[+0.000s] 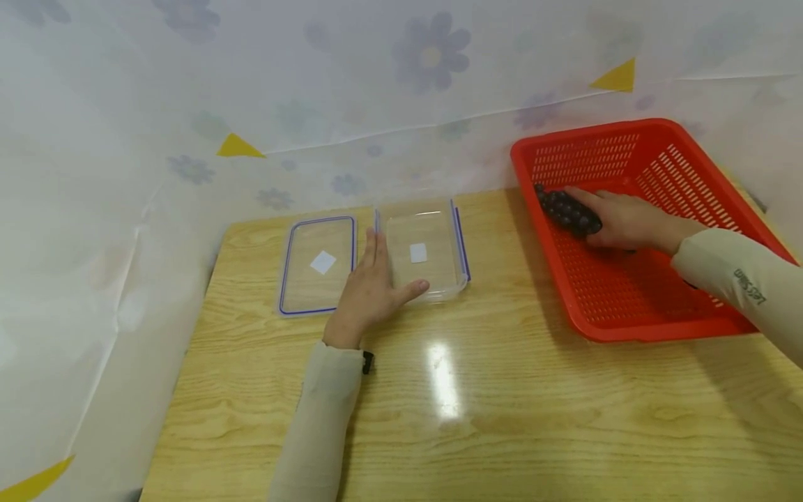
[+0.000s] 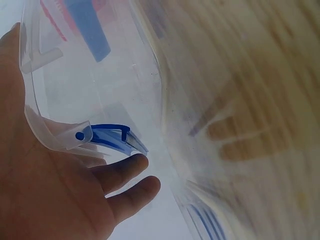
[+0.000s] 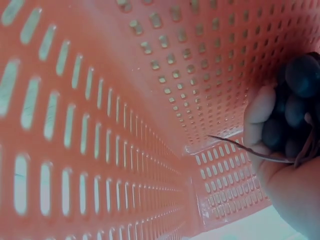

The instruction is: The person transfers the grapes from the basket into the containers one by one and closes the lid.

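My left hand (image 1: 369,287) lies along the left side of a clear plastic food container (image 1: 433,279), fingers straight and thumb spread across its front edge. In the left wrist view the fingers (image 2: 127,192) reach past a blue-sealed locking flap (image 2: 111,137) on the container's side. Inside the red basket my right hand (image 1: 630,219) grips a bunch of dark grapes (image 1: 564,211) near the left wall. Its fingers curl round the grapes in the right wrist view, where a thin brown stem (image 3: 250,151) sticks out of the bunch.
A clear lid (image 1: 301,268) with a blue seal lies flat left of the container. The red slotted basket (image 1: 574,317) stands at the right of the wooden table (image 1: 489,432), its walls rising round my right hand. A flower-patterned white sheet (image 1: 351,90) hangs behind.
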A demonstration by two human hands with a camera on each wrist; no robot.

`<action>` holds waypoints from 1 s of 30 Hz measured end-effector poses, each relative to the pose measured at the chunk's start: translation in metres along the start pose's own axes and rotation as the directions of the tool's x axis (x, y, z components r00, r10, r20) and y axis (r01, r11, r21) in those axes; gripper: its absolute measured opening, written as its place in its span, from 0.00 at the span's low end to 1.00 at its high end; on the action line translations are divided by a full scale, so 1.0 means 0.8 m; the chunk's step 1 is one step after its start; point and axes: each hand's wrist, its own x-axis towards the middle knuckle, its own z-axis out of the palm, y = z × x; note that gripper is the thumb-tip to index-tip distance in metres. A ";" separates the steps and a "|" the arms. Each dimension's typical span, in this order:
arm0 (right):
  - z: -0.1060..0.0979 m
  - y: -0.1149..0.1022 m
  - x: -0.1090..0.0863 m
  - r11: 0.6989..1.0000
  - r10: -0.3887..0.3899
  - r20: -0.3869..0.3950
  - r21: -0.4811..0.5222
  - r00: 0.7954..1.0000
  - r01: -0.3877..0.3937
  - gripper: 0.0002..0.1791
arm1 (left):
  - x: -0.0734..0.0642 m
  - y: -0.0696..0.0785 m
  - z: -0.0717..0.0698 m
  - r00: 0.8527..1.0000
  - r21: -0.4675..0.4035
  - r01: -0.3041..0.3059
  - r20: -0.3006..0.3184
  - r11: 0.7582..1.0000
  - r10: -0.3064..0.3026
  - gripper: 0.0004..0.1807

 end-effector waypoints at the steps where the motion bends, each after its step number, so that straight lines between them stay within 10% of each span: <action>1: 0.000 0.000 0.001 1.000 -0.004 -0.005 -0.010 1.000 0.004 0.55 | 0.000 0.000 0.000 1.000 0.002 0.002 0.002 1.000 -0.002 0.69; 30: -0.048 -0.015 -0.011 0.993 0.023 -0.103 0.114 0.994 -0.011 0.48 | -0.001 -0.004 0.000 1.000 0.012 0.018 0.010 1.000 -0.018 0.67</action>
